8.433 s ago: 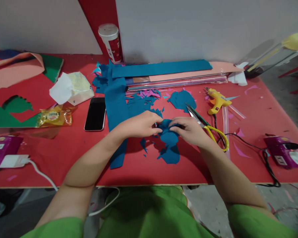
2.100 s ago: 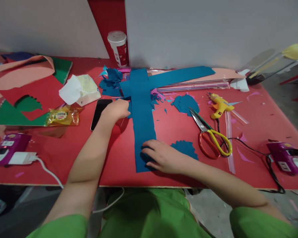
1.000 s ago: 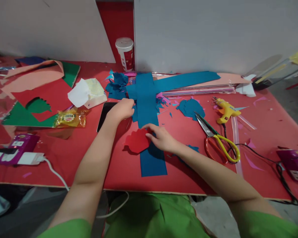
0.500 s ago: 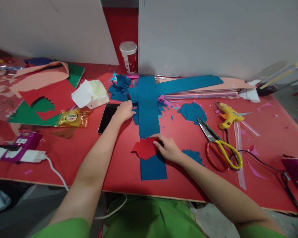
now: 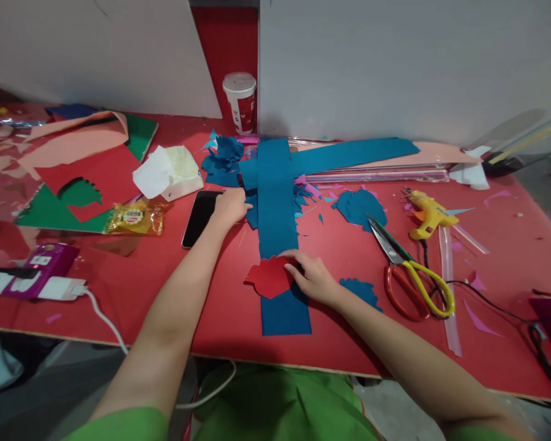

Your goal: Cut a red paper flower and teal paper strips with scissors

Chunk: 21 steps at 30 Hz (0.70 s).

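A red paper cutout [image 5: 269,277] with a scalloped edge lies over the lower part of a long blue paper strip [image 5: 278,226]. My right hand [image 5: 310,275] grips the cutout's right edge between thumb and fingers. My left hand [image 5: 231,208] is by the strip's left side, its fingers curled beside the phone [image 5: 202,217]. Whatever those fingers hold, if anything, is hidden. Beyond my right wrist lies a scalloped blue cutout [image 5: 362,293], partly covered by my arm. Another blue cutout [image 5: 360,207] sits farther back, under the tips of the scissors [image 5: 406,269].
A yellow glue gun [image 5: 428,214] with its cord lies at the right. A lidded paper cup [image 5: 241,104] stands at the back by white boards. At left are a red sheet with a cut-out hole [image 5: 105,168], a yellow packet [image 5: 135,219] and a purple power strip [image 5: 46,269].
The view has shifted slightly, so items on the right appear a little farther right. Both hands and the red cutout keep nearly the same positions.
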Each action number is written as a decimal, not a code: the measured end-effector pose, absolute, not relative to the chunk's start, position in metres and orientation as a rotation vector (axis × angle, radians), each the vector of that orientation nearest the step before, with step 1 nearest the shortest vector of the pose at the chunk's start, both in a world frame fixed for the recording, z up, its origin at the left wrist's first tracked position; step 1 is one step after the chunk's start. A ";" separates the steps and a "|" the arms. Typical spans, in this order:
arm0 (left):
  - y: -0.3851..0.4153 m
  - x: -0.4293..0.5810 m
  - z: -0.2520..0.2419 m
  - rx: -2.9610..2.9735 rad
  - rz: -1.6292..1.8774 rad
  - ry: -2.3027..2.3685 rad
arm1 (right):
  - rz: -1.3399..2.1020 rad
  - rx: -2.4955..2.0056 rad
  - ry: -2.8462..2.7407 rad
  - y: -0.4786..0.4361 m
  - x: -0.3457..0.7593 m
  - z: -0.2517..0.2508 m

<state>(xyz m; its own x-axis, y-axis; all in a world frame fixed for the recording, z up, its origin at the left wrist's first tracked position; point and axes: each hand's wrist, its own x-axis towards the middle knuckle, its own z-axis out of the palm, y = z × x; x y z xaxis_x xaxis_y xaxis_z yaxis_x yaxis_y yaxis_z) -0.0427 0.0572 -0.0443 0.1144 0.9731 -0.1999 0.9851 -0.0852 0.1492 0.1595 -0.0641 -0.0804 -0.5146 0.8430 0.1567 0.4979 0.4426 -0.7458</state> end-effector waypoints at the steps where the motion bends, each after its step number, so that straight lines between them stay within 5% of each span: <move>1: 0.058 -0.044 -0.044 2.145 -0.071 1.946 | 0.876 -1.125 -2.181 -0.064 0.160 -0.081; 21: 0.043 -0.066 0.021 2.215 0.271 2.000 | 0.931 -1.167 -2.041 -0.065 0.162 -0.081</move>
<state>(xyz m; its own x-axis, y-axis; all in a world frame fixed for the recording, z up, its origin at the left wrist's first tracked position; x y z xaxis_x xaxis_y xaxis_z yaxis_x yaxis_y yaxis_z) -0.0664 0.0428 0.0209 0.0977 0.9945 0.0368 0.9684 -0.1035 0.2269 0.1624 -0.0649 -0.0811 -0.4307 0.8890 0.1555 0.4651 0.3663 -0.8059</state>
